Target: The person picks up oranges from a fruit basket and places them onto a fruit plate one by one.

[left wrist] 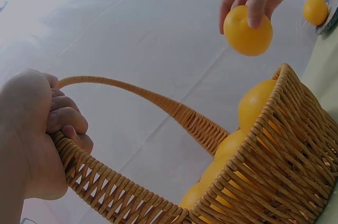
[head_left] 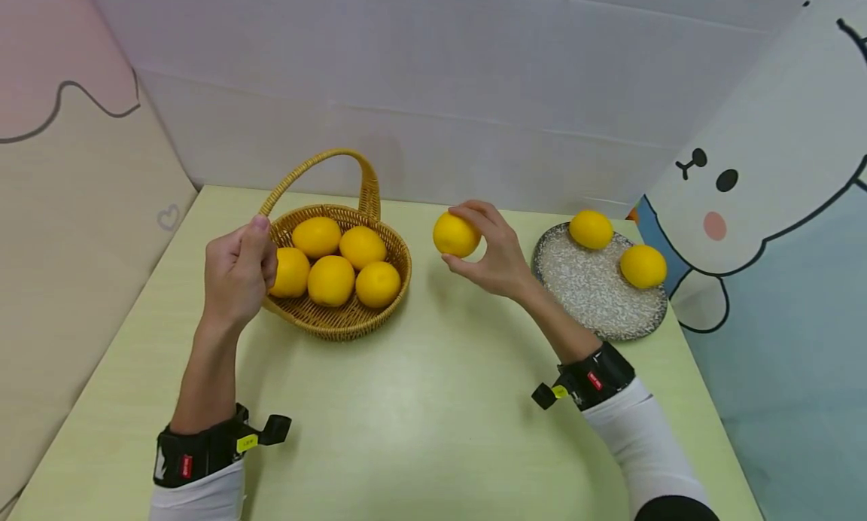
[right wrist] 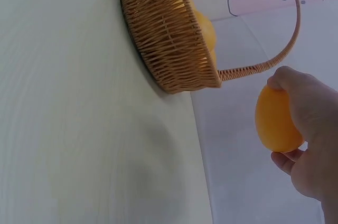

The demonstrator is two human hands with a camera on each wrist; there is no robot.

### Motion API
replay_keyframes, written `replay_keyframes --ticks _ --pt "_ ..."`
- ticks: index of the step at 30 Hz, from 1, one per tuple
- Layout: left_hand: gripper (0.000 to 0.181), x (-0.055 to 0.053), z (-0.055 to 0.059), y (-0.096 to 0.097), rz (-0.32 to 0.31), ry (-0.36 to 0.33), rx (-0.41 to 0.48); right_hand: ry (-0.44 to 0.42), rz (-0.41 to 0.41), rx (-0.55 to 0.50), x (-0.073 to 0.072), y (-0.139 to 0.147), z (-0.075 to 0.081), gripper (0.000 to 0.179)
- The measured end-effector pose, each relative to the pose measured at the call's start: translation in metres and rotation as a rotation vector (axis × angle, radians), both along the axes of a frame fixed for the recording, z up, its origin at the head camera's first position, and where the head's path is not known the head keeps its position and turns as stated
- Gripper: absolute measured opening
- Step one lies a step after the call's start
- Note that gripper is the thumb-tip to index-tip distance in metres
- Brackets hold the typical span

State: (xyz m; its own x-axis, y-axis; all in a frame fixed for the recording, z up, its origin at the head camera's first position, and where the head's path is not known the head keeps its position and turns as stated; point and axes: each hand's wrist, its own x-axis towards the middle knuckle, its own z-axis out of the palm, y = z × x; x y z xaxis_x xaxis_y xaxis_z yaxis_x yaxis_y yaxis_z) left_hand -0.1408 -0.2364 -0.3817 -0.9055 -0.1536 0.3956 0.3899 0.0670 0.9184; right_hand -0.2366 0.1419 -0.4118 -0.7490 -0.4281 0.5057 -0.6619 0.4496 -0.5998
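Observation:
My left hand (head_left: 233,272) grips the arched handle of a woven wicker basket (head_left: 339,327), its fingers curled round the cane. Several round yellow-orange fruits (head_left: 330,281) lie inside the basket, one partly hidden behind the left hand. To the right of the basket, my right hand (head_left: 500,257) pinches another yellow-orange fruit (head_left: 455,235) between thumb and fingers. This fruit is held in the air, apart from the basket; the left wrist view shows the same fruit (left wrist: 248,31) above the basket rim level.
A speckled grey plate (head_left: 596,303) stands at the table's right edge, with two more yellow-orange fruits (head_left: 591,230) on its far and right sides. The pale table (head_left: 406,431) meets a white wall sheet (head_left: 433,92) behind and printed panels at both sides.

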Motion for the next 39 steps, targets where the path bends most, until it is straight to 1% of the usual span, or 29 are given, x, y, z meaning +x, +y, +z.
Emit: replay_keyframes --ticks 5,8,13,18,24,29,34,39 --pt "0.063 0.0 0.0 -0.001 -0.008 0.007 0.012 0.005 -0.048 0.0 -0.001 0.019 -0.003 0.069" --pt "0.064 -0.001 0.0 -0.001 -0.004 0.006 0.011 0.0 -0.083 0.002 -0.004 0.029 -0.004 0.069" --pt "0.064 0.0 0.0 -0.002 0.014 -0.002 -0.01 -0.044 -0.149 0.012 -0.01 0.045 -0.006 0.069" --pt "0.064 0.0 0.0 -0.001 0.01 -0.002 -0.004 -0.08 -0.208 0.027 -0.014 0.062 -0.009 0.069" --pt "0.064 -0.001 0.0 0.0 0.007 0.002 -0.005 -0.095 -0.284 0.066 -0.019 0.084 -0.012 0.07" --pt "0.063 -0.001 -0.001 0.0 -0.001 0.01 0.005 -0.136 -0.35 0.099 -0.024 0.099 -0.013 0.068" --pt "0.063 -0.001 -0.003 -0.001 -0.004 0.012 0.01 -0.16 -0.414 0.106 -0.032 0.116 -0.02 0.068" --pt "0.063 -0.001 -0.003 -0.001 -0.01 0.014 0.014 -0.192 -0.467 0.107 -0.037 0.131 -0.026 0.07"
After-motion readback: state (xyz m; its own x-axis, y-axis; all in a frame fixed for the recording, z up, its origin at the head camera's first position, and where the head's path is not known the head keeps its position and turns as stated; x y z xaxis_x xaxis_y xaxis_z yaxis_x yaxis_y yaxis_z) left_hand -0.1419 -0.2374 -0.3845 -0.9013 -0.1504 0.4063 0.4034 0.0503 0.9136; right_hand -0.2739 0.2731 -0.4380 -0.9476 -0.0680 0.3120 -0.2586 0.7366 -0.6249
